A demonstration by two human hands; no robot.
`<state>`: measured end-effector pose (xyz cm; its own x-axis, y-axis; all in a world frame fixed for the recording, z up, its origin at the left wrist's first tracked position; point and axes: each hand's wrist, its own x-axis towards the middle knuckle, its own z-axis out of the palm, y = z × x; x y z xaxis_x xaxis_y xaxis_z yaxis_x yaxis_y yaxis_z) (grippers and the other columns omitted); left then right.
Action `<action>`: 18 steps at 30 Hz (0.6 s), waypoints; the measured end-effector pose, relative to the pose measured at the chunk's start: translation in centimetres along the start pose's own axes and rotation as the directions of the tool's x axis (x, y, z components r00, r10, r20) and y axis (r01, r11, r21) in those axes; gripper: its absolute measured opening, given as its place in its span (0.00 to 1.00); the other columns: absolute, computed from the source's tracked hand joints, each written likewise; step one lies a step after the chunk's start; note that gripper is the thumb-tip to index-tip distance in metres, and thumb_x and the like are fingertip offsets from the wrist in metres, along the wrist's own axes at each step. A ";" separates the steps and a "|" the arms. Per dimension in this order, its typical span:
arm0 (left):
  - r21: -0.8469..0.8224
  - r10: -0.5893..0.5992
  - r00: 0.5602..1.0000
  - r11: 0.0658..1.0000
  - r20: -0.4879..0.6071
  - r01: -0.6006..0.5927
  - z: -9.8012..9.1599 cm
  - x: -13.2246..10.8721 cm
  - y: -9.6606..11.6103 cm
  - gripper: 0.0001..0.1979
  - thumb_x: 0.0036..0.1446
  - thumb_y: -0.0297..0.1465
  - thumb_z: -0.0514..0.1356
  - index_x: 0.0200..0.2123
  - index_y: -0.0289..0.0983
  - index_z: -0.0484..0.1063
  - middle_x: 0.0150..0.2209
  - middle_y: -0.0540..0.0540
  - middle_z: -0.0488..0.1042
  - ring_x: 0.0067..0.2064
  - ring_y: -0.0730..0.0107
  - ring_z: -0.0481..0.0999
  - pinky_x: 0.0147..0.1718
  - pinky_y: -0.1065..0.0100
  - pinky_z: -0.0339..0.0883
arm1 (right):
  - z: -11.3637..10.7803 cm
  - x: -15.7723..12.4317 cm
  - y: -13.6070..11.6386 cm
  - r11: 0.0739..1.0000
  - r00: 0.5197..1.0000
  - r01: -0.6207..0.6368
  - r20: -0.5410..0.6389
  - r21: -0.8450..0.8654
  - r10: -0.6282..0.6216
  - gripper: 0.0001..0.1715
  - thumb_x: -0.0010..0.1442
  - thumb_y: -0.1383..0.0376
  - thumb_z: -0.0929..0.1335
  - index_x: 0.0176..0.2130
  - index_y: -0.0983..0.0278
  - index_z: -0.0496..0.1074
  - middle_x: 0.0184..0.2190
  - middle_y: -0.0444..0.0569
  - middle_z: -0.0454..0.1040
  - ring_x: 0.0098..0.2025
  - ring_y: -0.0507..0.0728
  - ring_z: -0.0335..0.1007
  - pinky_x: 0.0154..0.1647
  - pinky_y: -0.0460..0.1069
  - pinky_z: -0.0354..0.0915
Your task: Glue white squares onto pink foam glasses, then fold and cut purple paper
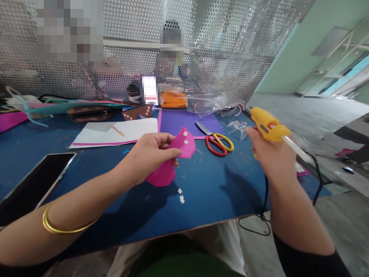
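Blue table [207, 204]: phone [37, 184], scissors [210, 134], white squares [182, 199], purple sheet [181, 122], perhaps plastic scrap [238, 129].

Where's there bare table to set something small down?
Best patch: the blue tabletop below the scissors, between the loose white pieces and the right hand. Another lies left of the white paper, beyond the smartphone. The far edge is crowded: brown pouch, clear plastic bag.

You can read no lettering, brand, number or sign anywhere on or around the blue table [207, 196]. On the yellow glue gun [273, 129] in your right hand [273, 157], a small dark patch [264, 129] is too blurred for you to read. The bright upright screen [149, 88] behind breaks into coarse blocks, its content illegible.
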<state>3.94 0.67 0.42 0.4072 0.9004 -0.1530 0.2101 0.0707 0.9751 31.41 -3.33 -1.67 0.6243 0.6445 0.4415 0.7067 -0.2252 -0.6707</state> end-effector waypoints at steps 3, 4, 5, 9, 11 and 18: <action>-0.009 -0.001 1.000 1.000 0.006 0.001 -0.2 0.1 -0.1 0.06 0.50 0.31 0.67 0.33 0.37 0.76 0.22 0.50 0.76 0.24 0.71 0.75 0.24 0.73 0.67 | 0.9 4.4 1.3 0.957 0.983 0.036 0.182 -0.289 0.018 0.24 0.57 0.53 0.70 0.46 0.67 0.71 0.38 0.58 0.76 0.35 0.59 0.71 0.33 0.52 0.59; -0.009 0.001 1.000 1.000 0.006 -0.001 -0.3 0.1 -0.1 0.06 0.50 0.31 0.67 0.33 0.37 0.76 0.22 0.50 0.76 0.24 0.72 0.75 0.24 0.73 0.66 | 1.3 5.5 1.7 0.944 0.977 0.050 0.212 -0.325 0.022 0.25 0.57 0.54 0.70 0.47 0.69 0.72 0.39 0.60 0.77 0.38 0.60 0.72 0.34 0.52 0.58; -0.009 0.003 1.000 1.000 0.006 -0.003 -0.3 0.2 -0.1 0.06 0.50 0.30 0.67 0.33 0.37 0.76 0.22 0.50 0.76 0.25 0.73 0.75 0.24 0.74 0.67 | 1.8 6.5 2.1 0.935 0.973 0.058 0.230 -0.350 0.026 0.25 0.55 0.56 0.71 0.47 0.71 0.72 0.40 0.62 0.77 0.40 0.61 0.72 0.35 0.52 0.58; -0.034 -0.022 1.000 0.999 0.016 0.023 -0.6 0.4 -0.1 0.06 0.50 0.30 0.67 0.33 0.37 0.75 0.22 0.50 0.76 0.25 0.73 0.75 0.24 0.74 0.67 | 3.6 8.8 3.7 0.888 0.969 0.090 0.247 -0.452 0.027 0.30 0.50 0.60 0.74 0.47 0.78 0.72 0.45 0.73 0.74 0.45 0.65 0.72 0.36 0.54 0.55; -0.064 -0.046 0.998 0.997 0.030 0.048 -0.6 0.4 -0.1 0.07 0.49 0.29 0.68 0.32 0.36 0.75 0.22 0.50 0.76 0.25 0.73 0.75 0.24 0.74 0.68 | 4.2 9.2 4.4 0.863 0.963 0.130 0.269 -0.487 0.007 0.32 0.51 0.58 0.73 0.48 0.80 0.71 0.46 0.76 0.72 0.46 0.66 0.71 0.36 0.54 0.54; -0.092 -0.068 0.997 0.993 0.044 0.072 -0.5 0.5 -0.1 0.09 0.46 0.29 0.70 0.32 0.37 0.76 0.22 0.50 0.76 0.24 0.74 0.74 0.23 0.74 0.68 | 4.4 9.4 5.4 0.815 0.931 0.257 0.360 -0.520 -0.063 0.31 0.56 0.52 0.71 0.44 0.79 0.74 0.43 0.78 0.73 0.47 0.66 0.72 0.35 0.55 0.52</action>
<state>3.66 1.34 0.35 0.4306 0.8739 -0.2256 0.1564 0.1740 0.9723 39.66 4.74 -3.73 0.4165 0.8774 0.2383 0.9091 -0.3980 -0.1232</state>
